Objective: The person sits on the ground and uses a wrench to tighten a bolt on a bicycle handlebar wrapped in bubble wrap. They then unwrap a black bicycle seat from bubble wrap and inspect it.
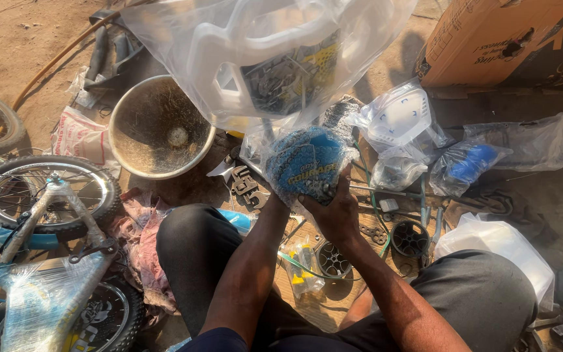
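While I sit on the ground with my knees spread, the head camera looks straight down on a blue padded part with a printed cover, wrapped in clear plastic (307, 163), which I hold up just in front of me. My right hand (338, 212) is closed around its lower right edge, fingers curled into the wrap from below. My left hand (281, 195) comes up on its lower left side, but the wrap hides most of it, so I cannot tell whether those fingers grip or only press against it.

Taking the round metal bowl (158, 127) as my landmark: the blue part sits just to the right of it and a little nearer to me, at the ends of both forearms. Its long axis runs roughly left to right, tilted slightly up toward the right. Directly above it, and right of the bowl's rim, hangs a large clear plastic bag holding a white moulded part (262, 58); the bag's lower end appears to touch the blue part's top. Both hands are equally close, one on each lower corner, the right one more plainly seated.

Left of the bowl and nearer me lies a small blue bicycle frame with black tyres, wrapped in film (47, 215). Far right of the bowl stands a brown cardboard box (503, 39).
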